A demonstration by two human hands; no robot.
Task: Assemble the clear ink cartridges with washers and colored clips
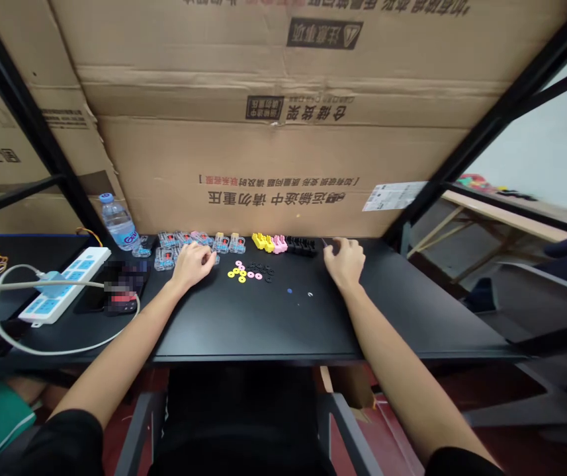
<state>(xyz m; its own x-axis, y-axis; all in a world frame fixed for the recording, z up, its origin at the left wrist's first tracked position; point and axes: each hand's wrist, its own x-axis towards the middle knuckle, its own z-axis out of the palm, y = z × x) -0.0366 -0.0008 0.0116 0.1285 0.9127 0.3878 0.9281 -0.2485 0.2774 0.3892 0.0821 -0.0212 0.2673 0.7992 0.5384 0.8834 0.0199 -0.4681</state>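
My left hand (192, 266) rests at the front of a group of clear plastic pieces (165, 258) with red and blue parts inside. Its fingers are curled together, and whatever they may hold is hidden. At the right end of a row of small moulded parts, my right hand (345, 262) is closed with its fingertips bent inward; I cannot make out what is in them. The row runs from yellow parts (262, 242) through pink parts (279, 244) to black parts (301, 246). Between my hands lie yellow rings (242, 279), pink rings (258, 276) and black rings (268, 279).
A water bottle (118, 223), a white power strip (65, 287) with a cable, and phones (123, 291) stand or lie at the left. A cardboard sheet (273, 152) walls off the table's back. Tiny bits, one a blue dot (290, 291), lie on the black tabletop (258, 330).
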